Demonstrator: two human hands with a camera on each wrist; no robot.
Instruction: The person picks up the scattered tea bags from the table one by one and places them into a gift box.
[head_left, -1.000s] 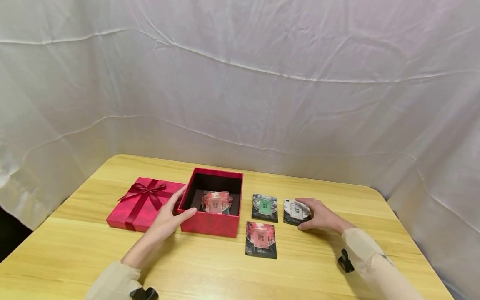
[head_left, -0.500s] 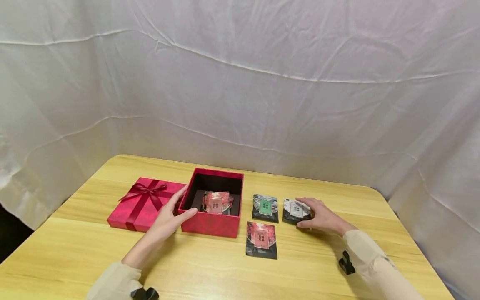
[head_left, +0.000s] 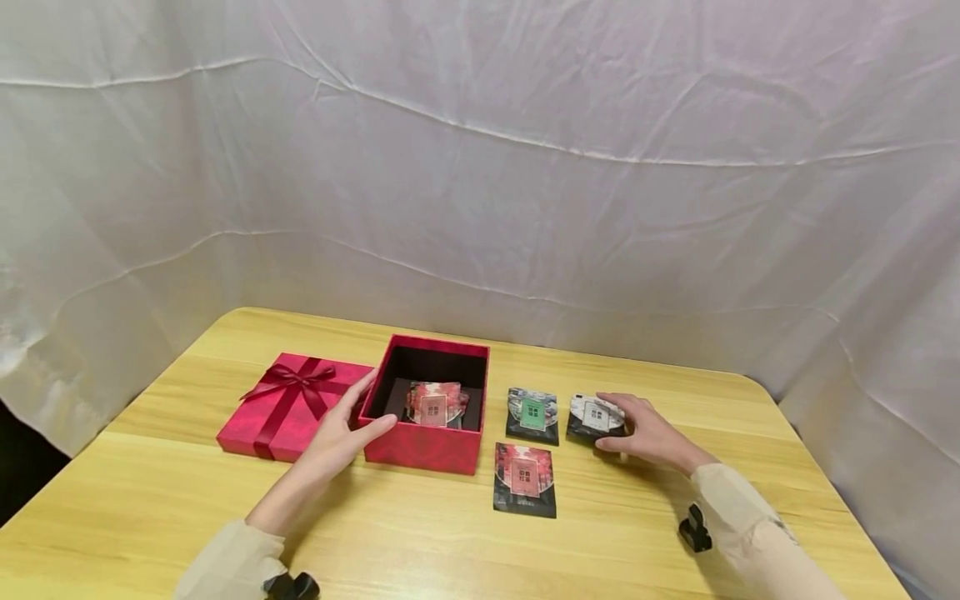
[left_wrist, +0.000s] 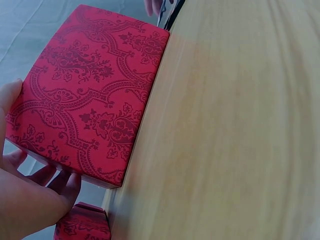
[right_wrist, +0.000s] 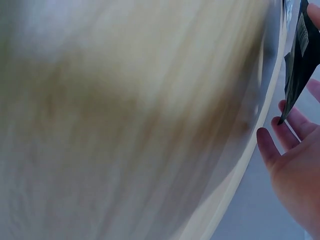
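Flat red-and-black paper-like sachets (head_left: pixel 433 404) inside the square red patterned box (head_left: pixel 422 450), three more outside
From where I stand, the left hand (head_left: pixel 335 437) grips the box's near-left corner, its red ribbon-tied lid (head_left: pixel 292 408) off beside it; the right hand (head_left: pixel 648 433) pinches a tilted white-and-black sachet (head_left: pixel 595 417); the green-labelled black sachet (head_left: pixel 532 414) and, nearer me, a single red-labelled sachet (head_left: pixel 525 479) lie untouched, not yet boxed

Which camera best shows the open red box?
The head view: it shows the open red box from above, packets inside. The left wrist view shows only its patterned outside, close up; the right wrist view shows none of it.
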